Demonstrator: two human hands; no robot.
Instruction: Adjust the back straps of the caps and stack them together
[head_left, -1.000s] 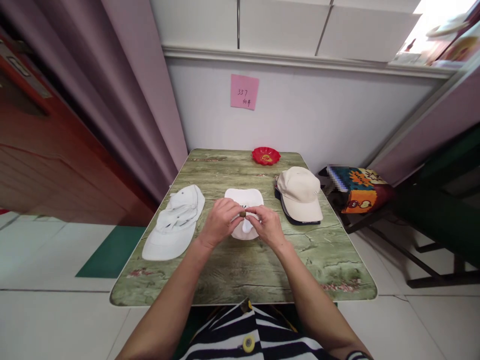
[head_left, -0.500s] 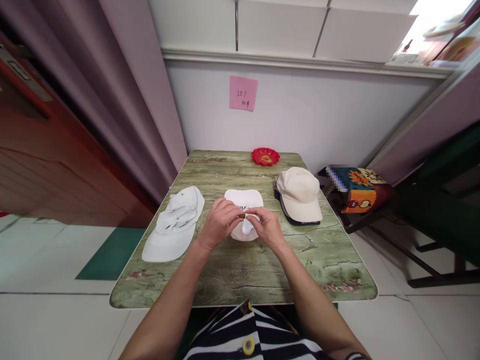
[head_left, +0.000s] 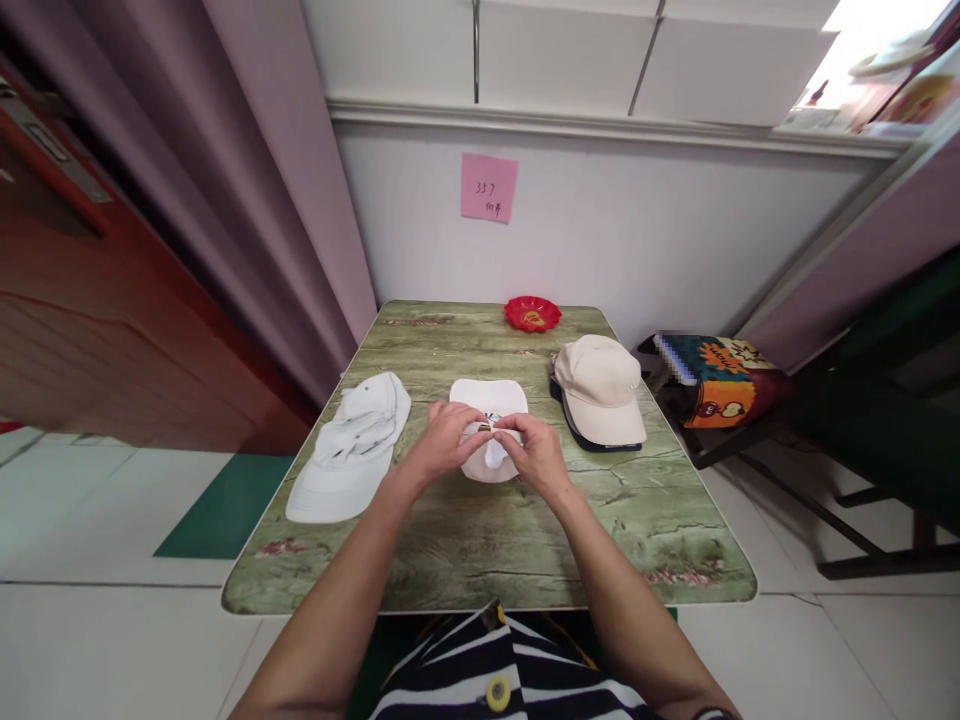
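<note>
A white cap (head_left: 486,392) with dark lettering lies at the middle of the table, its back opening turned toward me. My left hand (head_left: 448,440) pinches the cap's back strap (head_left: 491,428) from the left, where a small brownish, metal-looking piece shows by the fingertips. From the right, my right hand (head_left: 535,452) pinches the same strap between thumb and index finger. The two sets of fingertips nearly meet, hiding part of the strap. A crumpled pale cap (head_left: 349,450) rests to the left. On the right, a beige cap (head_left: 600,385) sits on a dark cap (head_left: 581,432).
The green wood-patterned table (head_left: 480,560) stands against the wall. At its back edge is a red scalloped dish (head_left: 532,314). A pink note (head_left: 489,187) is stuck on the wall. To the right stands a dark chair (head_left: 885,440) with a colourful printed cloth item (head_left: 724,385).
My left fingers have shifted and straightened a little at the strap, uncovering the small brownish piece. My right hand keeps its pinch. The caps have stayed in place.
</note>
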